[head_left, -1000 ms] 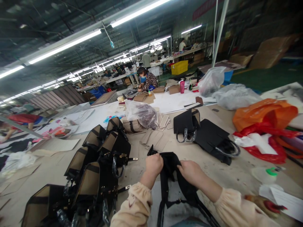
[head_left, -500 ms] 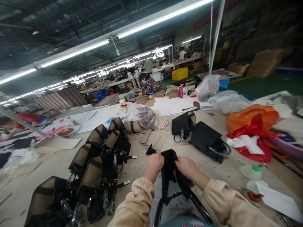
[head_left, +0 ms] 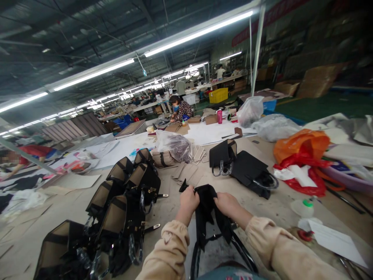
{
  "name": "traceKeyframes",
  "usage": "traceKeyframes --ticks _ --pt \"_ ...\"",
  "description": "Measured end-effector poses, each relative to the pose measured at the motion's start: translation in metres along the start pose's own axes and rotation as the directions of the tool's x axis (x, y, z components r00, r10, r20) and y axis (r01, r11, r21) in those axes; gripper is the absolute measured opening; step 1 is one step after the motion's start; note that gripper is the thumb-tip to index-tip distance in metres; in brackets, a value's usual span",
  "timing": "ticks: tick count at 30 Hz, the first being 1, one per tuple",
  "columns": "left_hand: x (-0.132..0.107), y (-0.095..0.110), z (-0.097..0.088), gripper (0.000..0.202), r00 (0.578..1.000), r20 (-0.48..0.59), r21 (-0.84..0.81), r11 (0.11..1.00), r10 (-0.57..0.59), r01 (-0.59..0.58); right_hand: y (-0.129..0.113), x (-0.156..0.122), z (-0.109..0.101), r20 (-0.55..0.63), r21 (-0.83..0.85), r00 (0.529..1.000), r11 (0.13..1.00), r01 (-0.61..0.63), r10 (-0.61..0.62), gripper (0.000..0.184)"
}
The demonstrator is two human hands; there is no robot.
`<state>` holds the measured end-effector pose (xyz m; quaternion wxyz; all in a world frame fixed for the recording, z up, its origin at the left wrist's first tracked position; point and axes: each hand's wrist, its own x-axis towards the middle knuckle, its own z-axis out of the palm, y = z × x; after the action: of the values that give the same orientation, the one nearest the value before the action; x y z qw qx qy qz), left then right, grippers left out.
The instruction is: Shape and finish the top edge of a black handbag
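Right up front, the held bag [head_left: 207,208] hung between both hands, its dark handles [head_left: 244,252] running back toward the wearer. And what a grip: the left hand [head_left: 189,203] had its fingers curled tight on one edge, while the right hand [head_left: 229,205] pinched the opposite edge! Over on the left of the table [head_left: 170,208], a cluster of tan-ended bags [head_left: 112,219] crowded together. Out right lay a paper [head_left: 335,238], with a green-capped bottle [head_left: 303,208] just beyond. Farther off, a pair of black bags [head_left: 251,170] sat close together, an orange sack [head_left: 303,146] to their right. Then came a pink cup [head_left: 219,116], a co-worker [head_left: 184,109] bent low, and a yellow crate [head_left: 218,95] behind.
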<state>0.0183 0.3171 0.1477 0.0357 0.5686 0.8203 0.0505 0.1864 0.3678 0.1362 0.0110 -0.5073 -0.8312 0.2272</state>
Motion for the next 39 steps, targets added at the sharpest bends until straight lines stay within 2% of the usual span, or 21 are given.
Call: traceKeyframes --ticks 5,11,15,18,29,39 --pt "-0.002 -0.001 0.000 0.023 1.000 0.003 -0.007 0.999 0.031 -0.031 0.000 0.001 0.002 0.001 0.002 1.000 1.000 -0.003 0.003 0.035" --pt "0.001 -0.003 0.001 0.031 1.000 0.011 0.022 1.000 0.020 -0.021 -0.002 0.004 0.007 0.001 -0.001 1.000 1.000 0.017 -0.017 0.035" --pt "0.003 -0.003 0.001 0.026 0.999 -0.002 0.010 0.999 0.041 -0.041 -0.003 0.005 0.008 0.009 -0.007 0.999 1.000 0.030 -0.030 0.035" --pt "0.006 -0.003 0.000 0.031 0.998 -0.012 -0.009 0.998 0.063 -0.063 -0.002 0.005 0.008 0.007 -0.012 0.999 0.999 0.032 -0.031 0.035" --pt "0.008 -0.004 -0.001 0.027 0.993 0.024 -0.035 0.992 0.119 -0.118 0.001 0.007 0.009 0.016 -0.009 1.000 1.000 0.025 -0.025 0.034" --pt "0.011 -0.005 -0.003 0.025 0.995 0.044 -0.038 0.996 0.087 -0.085 0.002 0.007 0.007 0.035 -0.013 0.999 1.000 0.027 -0.027 0.036"
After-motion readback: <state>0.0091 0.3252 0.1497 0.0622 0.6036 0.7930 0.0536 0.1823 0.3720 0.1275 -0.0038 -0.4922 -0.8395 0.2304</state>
